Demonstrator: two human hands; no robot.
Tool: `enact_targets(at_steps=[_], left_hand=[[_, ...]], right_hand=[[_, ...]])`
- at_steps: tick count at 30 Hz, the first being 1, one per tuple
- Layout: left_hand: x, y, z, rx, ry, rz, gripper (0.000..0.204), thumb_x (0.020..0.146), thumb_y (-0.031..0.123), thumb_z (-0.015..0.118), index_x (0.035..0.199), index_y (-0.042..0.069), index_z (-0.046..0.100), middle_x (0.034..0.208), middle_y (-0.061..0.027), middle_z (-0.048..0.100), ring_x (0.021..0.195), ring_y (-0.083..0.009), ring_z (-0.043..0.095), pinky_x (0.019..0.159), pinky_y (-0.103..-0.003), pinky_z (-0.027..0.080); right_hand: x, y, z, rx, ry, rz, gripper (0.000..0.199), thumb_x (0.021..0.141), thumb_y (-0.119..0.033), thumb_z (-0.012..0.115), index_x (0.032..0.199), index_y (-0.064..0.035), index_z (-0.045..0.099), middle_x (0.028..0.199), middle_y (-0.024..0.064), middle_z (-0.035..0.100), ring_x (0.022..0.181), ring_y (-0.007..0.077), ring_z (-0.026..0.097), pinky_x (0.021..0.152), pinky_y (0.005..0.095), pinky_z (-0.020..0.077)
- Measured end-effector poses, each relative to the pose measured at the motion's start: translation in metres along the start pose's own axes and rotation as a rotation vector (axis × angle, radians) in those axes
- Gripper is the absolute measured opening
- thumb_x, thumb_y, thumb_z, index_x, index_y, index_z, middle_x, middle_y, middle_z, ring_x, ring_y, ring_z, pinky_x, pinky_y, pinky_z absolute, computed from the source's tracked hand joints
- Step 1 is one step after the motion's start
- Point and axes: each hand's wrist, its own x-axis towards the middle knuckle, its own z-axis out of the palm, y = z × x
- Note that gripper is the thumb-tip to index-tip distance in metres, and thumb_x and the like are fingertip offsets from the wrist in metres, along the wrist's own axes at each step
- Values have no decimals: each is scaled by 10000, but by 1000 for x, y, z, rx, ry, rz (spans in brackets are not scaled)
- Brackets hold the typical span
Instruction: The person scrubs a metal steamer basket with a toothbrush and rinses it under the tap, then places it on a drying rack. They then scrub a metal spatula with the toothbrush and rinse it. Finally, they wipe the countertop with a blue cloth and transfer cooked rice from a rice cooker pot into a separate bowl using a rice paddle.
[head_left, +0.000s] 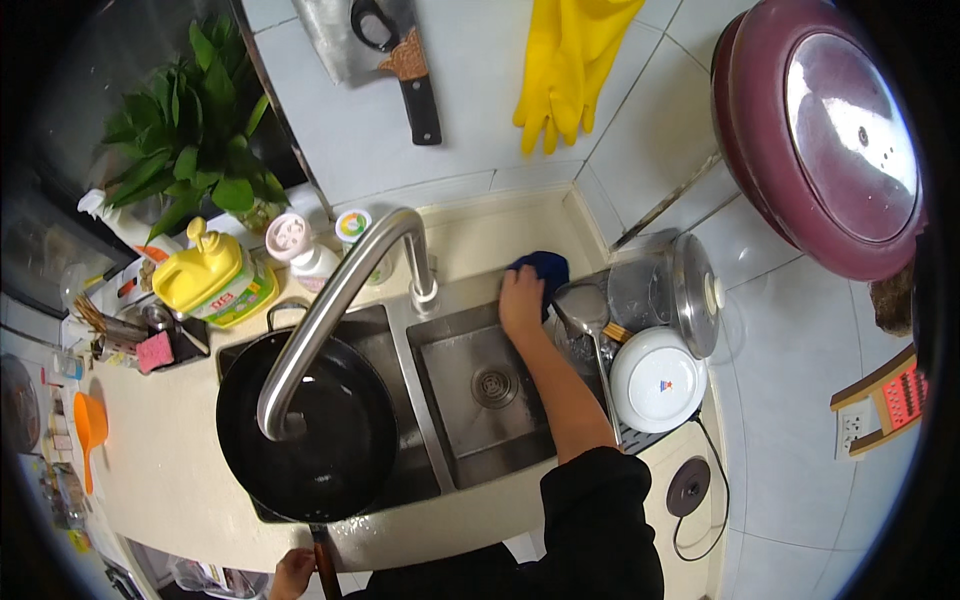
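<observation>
A large black wok (330, 420) rests over the left sink basin, under the curved steel faucet (350, 290). Its wooden handle (325, 565) points toward me at the lower edge. My left hand (293, 573) is closed at the side of that handle, its fingers partly hidden. My right arm stretches over the right basin (470, 430). At the basin's far right corner my right hand (522, 295) grips a dark blue cloth (548, 272). A metal spatula (583, 305) lies just right of this hand, beside an upturned white bowl (657, 380).
A glass lid (695, 295) leans behind the bowl. Yellow gloves (570, 75) and a cleaver (415, 90) hang on the tiled wall. A yellow jug (215, 280) and a pump bottle (300, 255) stand behind the wok. An orange ladle (90, 425) lies left.
</observation>
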Motion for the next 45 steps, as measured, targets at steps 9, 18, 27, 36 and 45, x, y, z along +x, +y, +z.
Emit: enact_targets(at_steps=[9,18,27,36,45], left_hand=[[-10,36,-7,125,300,207,141,809,10,522,939,-37,551,709,-92,595,631,-138,579,574,-250,481],[-23,35,12,89,436,303,132,818,39,571,924,-17,514,690,-86,568,599,-152,558,565,-261,455],[-31,17,58,249,135,-14,426,694,142,732,944,-56,450,704,-112,572,612,-206,605,529,-297,496],[-35,-7,43,-250,-91,-83,204,786,125,642,877,-11,520,666,-59,558,547,-134,558,518,-249,468],[-37,-27,47,-370,-97,-65,151,805,99,585,888,7,499,662,-54,537,540,-157,552,496,-256,456]], right_hand=[[-92,-49,-81,1231,-398,234,329,748,2,442,1057,14,553,962,137,605,857,213,582,748,288,454],[-223,10,-244,996,-286,66,347,766,-96,542,1093,22,536,985,140,581,946,258,565,863,309,435],[-326,3,-147,491,-158,-273,426,667,-124,628,1087,-160,564,1123,83,493,1039,282,463,814,456,355],[-339,17,-155,305,-134,-65,416,747,-207,579,1147,-113,513,1320,199,352,1222,382,312,904,618,277],[-348,-119,-147,875,-148,-676,301,677,-44,560,972,-79,607,1146,129,520,1098,283,458,895,435,342]])
